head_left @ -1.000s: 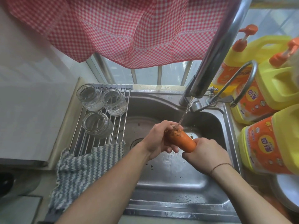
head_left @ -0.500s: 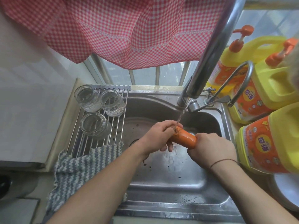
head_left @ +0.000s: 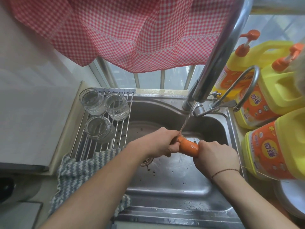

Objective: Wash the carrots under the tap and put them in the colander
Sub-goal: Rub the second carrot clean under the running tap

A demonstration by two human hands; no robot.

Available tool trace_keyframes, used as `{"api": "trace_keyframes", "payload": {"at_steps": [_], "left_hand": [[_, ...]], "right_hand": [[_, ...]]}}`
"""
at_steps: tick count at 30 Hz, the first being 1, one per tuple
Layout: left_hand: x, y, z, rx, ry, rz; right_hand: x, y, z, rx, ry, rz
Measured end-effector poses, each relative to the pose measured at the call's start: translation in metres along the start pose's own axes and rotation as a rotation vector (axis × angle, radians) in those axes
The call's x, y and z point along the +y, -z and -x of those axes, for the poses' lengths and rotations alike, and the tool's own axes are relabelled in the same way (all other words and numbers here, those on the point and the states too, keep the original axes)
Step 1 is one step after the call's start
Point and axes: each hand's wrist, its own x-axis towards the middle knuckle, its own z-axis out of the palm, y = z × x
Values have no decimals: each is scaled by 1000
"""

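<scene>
A carrot (head_left: 188,146) is held over the middle of the metal sink (head_left: 166,182), right under the tap (head_left: 219,52). A thin stream of water (head_left: 187,119) falls from the tap and lands on the left end of the carrot. The left hand (head_left: 162,142) has its grip wrapped around that left end. The right hand (head_left: 214,156) has its grip wrapped around the right end. Only the wet orange middle of the carrot shows between the two hands.

Small bits of dirt lie on the sink floor below. A wire rack (head_left: 97,142) sits over the left side of the sink with three clear glass jars (head_left: 99,128) on it. A striped cloth (head_left: 80,167) lies on the near end of the rack. Yellow soap bottles (head_left: 280,90) stand to the right of the sink. A red checked curtain (head_left: 132,30) hangs above.
</scene>
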Motion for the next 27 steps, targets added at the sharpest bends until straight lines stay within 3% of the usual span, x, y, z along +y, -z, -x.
{"api": "trace_keyframes", "payload": {"at_steps": [19,27], "left_hand": [[12,5,-11,61,-18,-158],[11,18,-8,12,-24,-59]], "right_hand": [[-2,13,-5,-42,-97,-92],[-3,14,-7,-45,-86,-80]]}}
